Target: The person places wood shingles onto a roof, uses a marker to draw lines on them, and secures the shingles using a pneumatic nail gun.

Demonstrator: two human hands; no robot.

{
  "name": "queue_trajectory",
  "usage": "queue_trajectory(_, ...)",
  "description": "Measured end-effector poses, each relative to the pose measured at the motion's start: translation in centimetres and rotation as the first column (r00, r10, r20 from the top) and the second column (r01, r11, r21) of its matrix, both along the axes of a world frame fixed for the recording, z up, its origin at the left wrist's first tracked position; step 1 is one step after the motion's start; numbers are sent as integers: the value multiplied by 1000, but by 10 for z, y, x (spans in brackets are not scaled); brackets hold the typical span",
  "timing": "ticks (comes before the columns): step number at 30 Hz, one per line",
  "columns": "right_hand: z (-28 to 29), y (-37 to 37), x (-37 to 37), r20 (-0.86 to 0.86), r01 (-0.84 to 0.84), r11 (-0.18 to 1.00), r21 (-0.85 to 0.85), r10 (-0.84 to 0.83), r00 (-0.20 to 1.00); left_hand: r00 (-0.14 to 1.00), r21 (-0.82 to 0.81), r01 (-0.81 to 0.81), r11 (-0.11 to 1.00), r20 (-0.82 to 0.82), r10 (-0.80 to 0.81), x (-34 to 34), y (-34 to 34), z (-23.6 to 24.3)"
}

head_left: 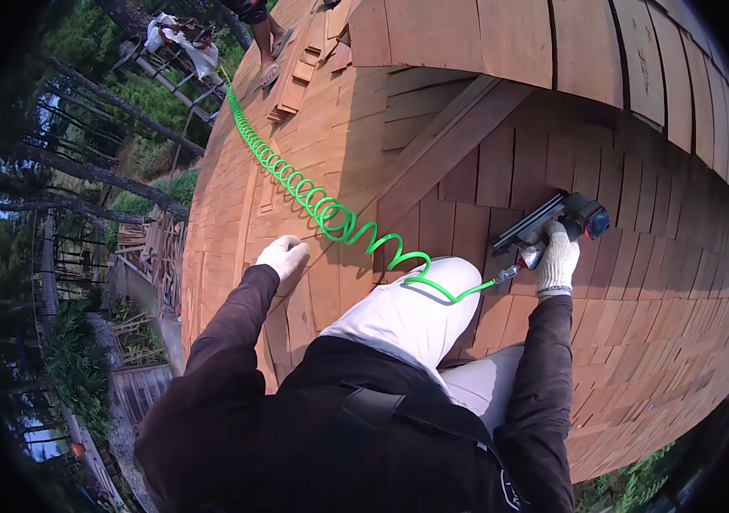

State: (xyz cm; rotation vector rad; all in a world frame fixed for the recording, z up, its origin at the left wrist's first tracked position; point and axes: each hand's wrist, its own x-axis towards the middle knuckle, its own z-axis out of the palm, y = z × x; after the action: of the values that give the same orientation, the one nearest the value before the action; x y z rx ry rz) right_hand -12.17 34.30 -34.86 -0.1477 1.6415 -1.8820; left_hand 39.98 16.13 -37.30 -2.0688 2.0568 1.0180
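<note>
Fingers of my right hand (pixel 558 260) grip the nailer (pixel 535 220), likely heavy and rigid, best held by its handle (pixel 532 256); my left hand (pixel 283 256) curls, how tightly I can't tell.

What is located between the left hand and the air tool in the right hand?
Between the left hand and the air tool, the head view shows the green coiled hose and a knee.

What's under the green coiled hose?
Wooden shingles show beneath and between loops of the green coiled hose. Toward the nail gun, it crosses a pale trouser leg. Strips directly behind the coils, and whatever the leg covers, can't be seen.
</note>
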Motion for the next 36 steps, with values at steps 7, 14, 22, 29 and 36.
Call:
queue_trajectory(7, 7, 12, -10, 74, -65, 995, 81, 59, 995, 951, -127, 309, 943, 76, -301, -26, 17, -24)
queue_trajectory(14, 6, 24, -32, 131, -95, 988, 124, 79, 988, 937, -257, 346, 902, 54, -344, -16, 17, -55)
queue_trajectory(22, 1, 38, -44, 82, -97, 992, 78, 91, 992, 913, -311, 387, 868, -2, -408, -7, 10, -72)
queue_trajectory(29, -21, 35, -28, 83, -26, 999, 28, 24, 996, 844, -445, 477, 758, -9, -536, 24, -3, -111)
queue_trajectory(36, -16, 22, -13, 13, 42, 998, 46, -43, 999, 826, -584, 454, 673, -9, -564, 48, -5, -166)
